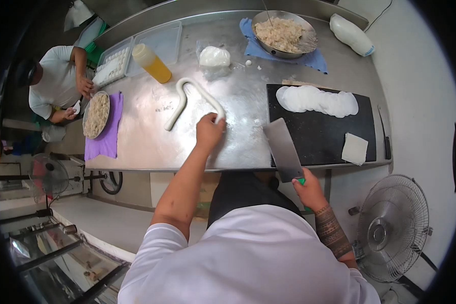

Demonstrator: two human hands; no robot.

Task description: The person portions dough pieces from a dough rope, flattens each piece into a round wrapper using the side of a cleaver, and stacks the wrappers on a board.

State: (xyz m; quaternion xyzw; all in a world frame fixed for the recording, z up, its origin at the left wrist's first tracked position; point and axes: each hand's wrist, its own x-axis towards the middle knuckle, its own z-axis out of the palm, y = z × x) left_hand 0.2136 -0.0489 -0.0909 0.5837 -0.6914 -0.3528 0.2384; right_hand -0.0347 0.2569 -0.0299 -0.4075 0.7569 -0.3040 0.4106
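A long white dough rope (197, 87) lies bent on the steel table (142, 126). My left hand (209, 130) is closed around its near right end, the fingertips partly hidden. In my right hand (309, 189) is a cleaver (283, 148) with a green handle, its broad blade over the left edge of a black cutting board (316, 134). On that board, thin round dough wrappers (316, 101) overlap in a row along the far side. A folded white cloth (355, 149) rests at the board's near right corner.
A bowl of filling (278, 34) stands on a blue cloth (316, 62) at the back. Left of the rope are an oil bottle (152, 63) and bagged dough (214, 57). A co-worker (55, 83) handles a wrapper beside another filling bowl (96, 115). A knife (384, 134) lies right of the board.
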